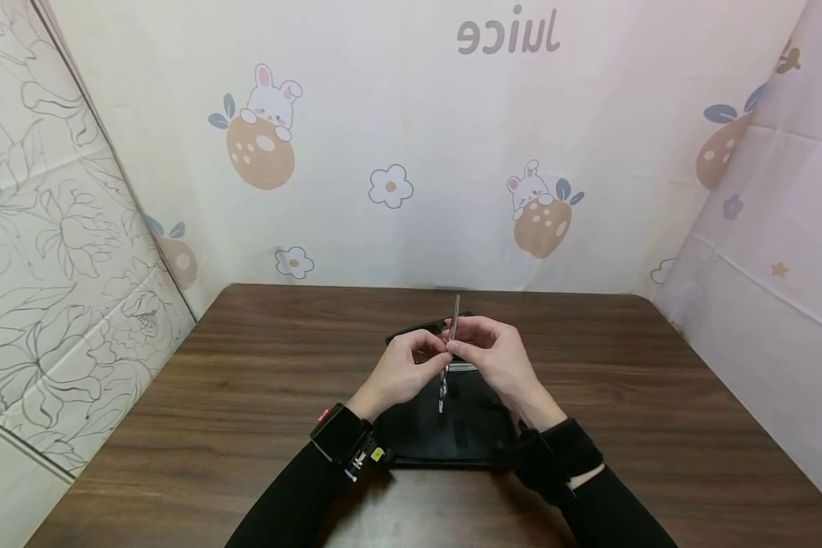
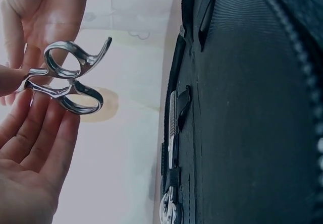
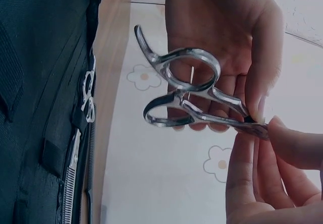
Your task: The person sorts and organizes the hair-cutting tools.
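Note:
Both hands meet above an open black zip case (image 1: pixel 445 434) on the table, holding a pair of silver hairdressing scissors (image 1: pixel 443 388) between them. The blades point up and the finger rings hang down. My left hand (image 1: pixel 407 369) pinches the scissors from the left with thumb and fingers. From the right, my right hand (image 1: pixel 500 361) pinches them near the pivot, fingers spread behind. In the right wrist view both rings and the curved finger rest of the scissors (image 3: pixel 189 82) show clearly below the fingertips. The blades are mostly hidden there.
Inside the case, toothed thinning scissors (image 3: pixel 70 178) sit under a strap, with a dark comb (image 3: pixel 91 158) beside them. The brown wooden table (image 1: pixel 260 426) extends around the case. Patterned cloth (image 1: pixel 390 228) hangs behind and at the sides.

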A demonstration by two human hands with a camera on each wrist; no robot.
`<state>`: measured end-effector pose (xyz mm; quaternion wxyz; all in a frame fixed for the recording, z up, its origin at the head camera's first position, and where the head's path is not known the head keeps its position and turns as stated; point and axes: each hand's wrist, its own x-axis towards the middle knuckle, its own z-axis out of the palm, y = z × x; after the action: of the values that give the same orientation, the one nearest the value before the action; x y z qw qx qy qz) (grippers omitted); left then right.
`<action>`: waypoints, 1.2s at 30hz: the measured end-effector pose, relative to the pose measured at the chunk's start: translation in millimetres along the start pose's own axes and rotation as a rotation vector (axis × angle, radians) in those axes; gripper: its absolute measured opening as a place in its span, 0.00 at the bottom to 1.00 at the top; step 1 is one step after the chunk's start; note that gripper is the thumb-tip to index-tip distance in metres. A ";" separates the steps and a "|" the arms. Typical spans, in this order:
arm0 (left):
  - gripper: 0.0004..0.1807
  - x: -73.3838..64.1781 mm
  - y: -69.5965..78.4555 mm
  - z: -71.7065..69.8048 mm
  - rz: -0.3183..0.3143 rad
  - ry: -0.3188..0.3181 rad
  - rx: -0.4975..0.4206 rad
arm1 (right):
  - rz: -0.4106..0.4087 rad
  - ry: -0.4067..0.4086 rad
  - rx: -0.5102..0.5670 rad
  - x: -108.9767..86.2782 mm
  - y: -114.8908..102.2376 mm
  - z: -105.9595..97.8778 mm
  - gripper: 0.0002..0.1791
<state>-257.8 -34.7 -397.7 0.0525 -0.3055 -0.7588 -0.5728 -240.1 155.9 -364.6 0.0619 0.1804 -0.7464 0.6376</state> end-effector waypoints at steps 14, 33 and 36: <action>0.05 -2.8 30.4 -3.2 -0.041 0.014 -0.038 | -0.042 0.059 0.048 -1.0 -2.2 3.4 0.15; 0.05 2.0 -2.5 -25.4 -0.020 0.032 0.066 | -0.038 0.078 -0.126 -2.7 -6.7 -1.4 0.15; 0.05 1.9 -4.2 -33.0 -0.035 0.016 0.105 | -0.040 0.074 -0.131 -1.8 -6.1 -1.8 0.15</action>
<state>-270.5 -64.3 -389.2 0.0646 -0.2845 -0.7927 -0.5353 -236.6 157.2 -359.2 0.1136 0.1671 -0.7800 0.5922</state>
